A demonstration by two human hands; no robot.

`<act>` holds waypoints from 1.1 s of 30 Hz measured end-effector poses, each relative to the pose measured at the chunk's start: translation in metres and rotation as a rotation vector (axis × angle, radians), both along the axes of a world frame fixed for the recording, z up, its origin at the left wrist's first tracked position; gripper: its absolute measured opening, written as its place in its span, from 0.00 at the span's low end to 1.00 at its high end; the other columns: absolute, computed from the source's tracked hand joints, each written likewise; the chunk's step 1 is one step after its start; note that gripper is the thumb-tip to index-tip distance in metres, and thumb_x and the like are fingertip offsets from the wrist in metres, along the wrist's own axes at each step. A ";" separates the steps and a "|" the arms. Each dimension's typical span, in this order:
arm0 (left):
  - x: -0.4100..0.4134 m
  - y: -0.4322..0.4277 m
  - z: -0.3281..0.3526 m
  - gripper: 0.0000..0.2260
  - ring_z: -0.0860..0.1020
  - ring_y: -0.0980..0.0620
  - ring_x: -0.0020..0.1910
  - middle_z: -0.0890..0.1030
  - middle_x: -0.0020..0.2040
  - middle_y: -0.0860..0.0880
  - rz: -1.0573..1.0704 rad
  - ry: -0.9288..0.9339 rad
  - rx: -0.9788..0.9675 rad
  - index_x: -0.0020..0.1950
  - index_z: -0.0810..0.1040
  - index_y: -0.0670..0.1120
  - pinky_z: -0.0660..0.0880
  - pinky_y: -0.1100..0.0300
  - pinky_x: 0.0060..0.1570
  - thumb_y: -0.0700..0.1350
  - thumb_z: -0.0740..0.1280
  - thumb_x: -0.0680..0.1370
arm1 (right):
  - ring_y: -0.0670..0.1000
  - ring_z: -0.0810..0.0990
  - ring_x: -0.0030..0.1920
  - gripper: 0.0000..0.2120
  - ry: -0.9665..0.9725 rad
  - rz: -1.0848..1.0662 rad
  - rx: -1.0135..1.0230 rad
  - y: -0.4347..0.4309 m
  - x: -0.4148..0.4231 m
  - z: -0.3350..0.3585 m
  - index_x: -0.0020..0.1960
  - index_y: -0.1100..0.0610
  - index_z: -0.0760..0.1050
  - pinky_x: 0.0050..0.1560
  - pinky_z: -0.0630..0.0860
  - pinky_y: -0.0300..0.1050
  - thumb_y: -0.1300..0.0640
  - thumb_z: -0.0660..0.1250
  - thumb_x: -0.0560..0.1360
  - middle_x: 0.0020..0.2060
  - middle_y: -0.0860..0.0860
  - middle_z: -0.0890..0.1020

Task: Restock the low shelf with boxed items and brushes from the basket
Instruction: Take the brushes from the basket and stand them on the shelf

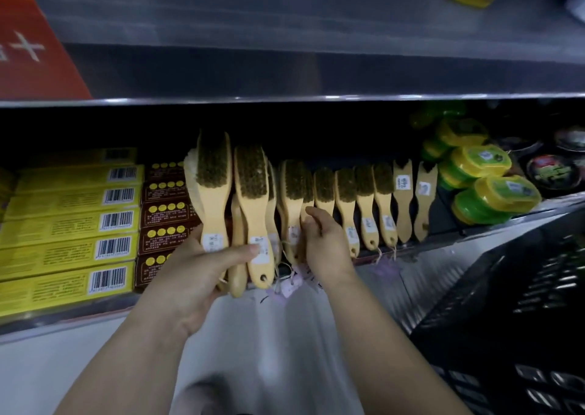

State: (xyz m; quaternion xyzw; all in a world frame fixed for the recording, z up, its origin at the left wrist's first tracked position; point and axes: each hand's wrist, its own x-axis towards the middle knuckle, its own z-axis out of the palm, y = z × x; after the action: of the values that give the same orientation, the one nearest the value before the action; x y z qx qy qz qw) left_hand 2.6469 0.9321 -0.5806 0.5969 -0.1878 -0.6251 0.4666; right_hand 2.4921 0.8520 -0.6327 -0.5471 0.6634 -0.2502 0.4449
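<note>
My left grip (pixel 202 265) is closed round a bundle (pixel 250 183) of several brushes, held bristles-up just in front of the shelf (pixel 443 221). My right grip (pixel 323 240) pinches the handle of one brush (pixel 305 199) at the left end of the row (pixel 364 193) standing on the shelf. To do this well, I should seat that brush upright, touching its neighbour, bristles facing out like most of the row. Then I feed the rest from the bundle one at a time, filling leftward toward the boxes (pixel 164 221). The basket (pixel 522 303) sits near right.
</note>
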 end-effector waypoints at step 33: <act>-0.029 -0.005 -0.017 0.14 0.81 0.45 0.32 0.83 0.34 0.45 -0.027 -0.015 -0.129 0.55 0.75 0.43 0.76 0.58 0.27 0.33 0.70 0.71 | 0.49 0.80 0.38 0.15 -0.322 0.119 0.030 0.023 -0.010 0.031 0.44 0.55 0.80 0.37 0.76 0.42 0.47 0.60 0.79 0.37 0.51 0.83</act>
State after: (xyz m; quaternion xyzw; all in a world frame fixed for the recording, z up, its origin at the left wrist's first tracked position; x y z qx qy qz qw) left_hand 2.6182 0.9272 -0.5971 0.5678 -0.2389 -0.6135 0.4941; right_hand 2.4824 0.8752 -0.6015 -0.5315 0.5536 -0.2981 0.5676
